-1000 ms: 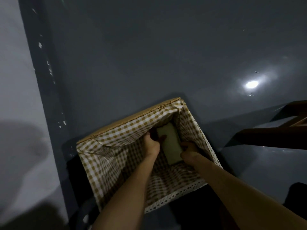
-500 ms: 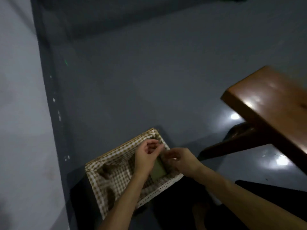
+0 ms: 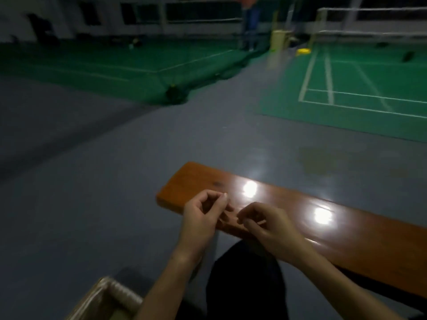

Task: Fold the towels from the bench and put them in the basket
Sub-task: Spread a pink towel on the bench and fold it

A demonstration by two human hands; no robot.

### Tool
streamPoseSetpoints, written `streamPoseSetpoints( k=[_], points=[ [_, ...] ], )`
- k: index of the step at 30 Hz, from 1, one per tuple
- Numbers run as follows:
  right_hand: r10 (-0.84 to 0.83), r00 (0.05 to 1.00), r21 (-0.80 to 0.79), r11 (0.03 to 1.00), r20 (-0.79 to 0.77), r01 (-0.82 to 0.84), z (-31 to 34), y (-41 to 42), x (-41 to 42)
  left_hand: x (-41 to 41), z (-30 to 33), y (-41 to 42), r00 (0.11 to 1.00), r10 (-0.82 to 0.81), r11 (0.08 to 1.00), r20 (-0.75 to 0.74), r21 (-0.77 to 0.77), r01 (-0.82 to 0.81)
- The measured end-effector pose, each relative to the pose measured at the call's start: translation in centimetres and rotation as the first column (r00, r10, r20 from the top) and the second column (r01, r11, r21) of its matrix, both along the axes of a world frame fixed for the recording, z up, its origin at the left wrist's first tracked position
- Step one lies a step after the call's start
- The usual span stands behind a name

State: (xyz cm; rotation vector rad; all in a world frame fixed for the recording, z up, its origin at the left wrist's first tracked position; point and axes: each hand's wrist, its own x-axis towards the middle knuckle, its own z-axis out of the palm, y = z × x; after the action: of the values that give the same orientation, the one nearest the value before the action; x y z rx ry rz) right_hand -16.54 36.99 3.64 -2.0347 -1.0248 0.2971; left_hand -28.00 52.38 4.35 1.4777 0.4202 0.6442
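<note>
My left hand (image 3: 203,218) and my right hand (image 3: 265,224) hover side by side above the near left end of the glossy brown wooden bench (image 3: 300,211). Both have loosely curled fingers and hold nothing. No towel lies on the visible stretch of the bench. Only a corner of the woven basket (image 3: 111,296) shows at the bottom left, beside my left forearm; its inside is out of view.
Grey floor (image 3: 92,204) surrounds the bench. Green badminton courts (image 3: 358,88) with white lines lie beyond, with a net and a standing person (image 3: 249,21) far back. A yellow object (image 3: 303,51) sits by the court. My dark trouser leg (image 3: 245,280) is below the bench.
My hands left the folded towel in the basket and rose over the bench end. The view swung up from the basket to the bench and courts.
</note>
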Motion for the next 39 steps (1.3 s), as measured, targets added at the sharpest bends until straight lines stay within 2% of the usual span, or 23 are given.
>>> streamPoseSetpoints(
  k=[3, 7, 10, 15, 18, 21, 23, 26, 28, 30, 34, 36, 39],
  points=[
    [-0.176, 0.977, -0.066, 0.981, 0.119, 0.184, -0.1, -8.3, 4.0, 6.0, 1.4, -6.0, 0.976, -0.216, 0.976, -0.028, -0.026, 0.215],
    [-0.386, 0.899, -0.198, 0.883, 0.208, 0.425, -1.7, -19.6, 8.0, 13.3, 0.3, -14.2, 0.897, -0.423, 0.906, -0.125, -0.05, 0.42],
    [-0.527, 0.806, -0.276, 0.759, 0.271, 0.589, -3.9, -27.9, 10.5, 18.1, -2.0, -20.6, 0.805, -0.546, 0.835, -0.233, -0.079, 0.544],
    [-0.717, 0.602, -0.365, 0.487, 0.351, 0.793, -7.8, -41.2, 13.8, 24.3, -5.9, -31.5, 0.641, -0.672, 0.724, -0.371, -0.147, 0.674],
    [-0.756, 0.475, -0.349, 0.341, 0.449, 0.873, -9.1, -47.1, 15.3, 27.1, -7.8, -37.7, 0.584, -0.706, 0.683, -0.4, -0.167, 0.712],
    [-0.836, 0.323, -0.312, 0.194, 0.443, 0.93, -9.2, -50.6, 16.4, 29.5, -9.2, -43.7, 0.526, -0.736, 0.634, -0.426, -0.162, 0.756],
    [-0.87, 0.248, -0.356, 0.091, 0.426, 0.93, -9.2, -52.1, 17.1, 31.0, -10.1, -47.5, 0.496, -0.753, 0.611, -0.433, -0.178, 0.772],
    [-0.917, 0.165, -0.395, 0.009, 0.363, 0.919, -9.8, -54.5, 17.9, 33.2, -11.4, -52.9, 0.454, -0.763, 0.577, -0.46, -0.167, 0.8],
    [-0.916, 0.128, -0.409, -0.042, 0.381, 0.912, -10.5, -56.0, 18.3, 34.5, -12.3, -55.7, 0.442, -0.755, 0.569, -0.485, -0.147, 0.809],
    [-0.909, 0.117, -0.419, -0.069, 0.401, 0.905, -11.0, -56.8, 18.5, 35.8, -13.0, -57.7, 0.456, -0.731, 0.58, -0.508, -0.111, 0.807],
    [-0.923, 0.092, -0.346, -0.048, 0.375, 0.937, -10.6, -57.5, 18.3, 38.0, -14.2, -58.6, 0.546, -0.608, 0.558, -0.577, 0.179, 0.81],
    [-0.945, 0.092, -0.271, 0.004, 0.314, 0.963, -10.1, -57.5, 18.1, 38.1, -14.1, -58.5, 0.578, -0.629, 0.584, -0.52, 0.174, 0.793],
    [-0.955, 0.147, -0.138, 0.114, 0.257, 0.984, -9.6, -56.8, 18.0, 36.7, -12.9, -57.6, 0.635, -0.651, 0.678, -0.417, 0.059, 0.733]
  ],
)
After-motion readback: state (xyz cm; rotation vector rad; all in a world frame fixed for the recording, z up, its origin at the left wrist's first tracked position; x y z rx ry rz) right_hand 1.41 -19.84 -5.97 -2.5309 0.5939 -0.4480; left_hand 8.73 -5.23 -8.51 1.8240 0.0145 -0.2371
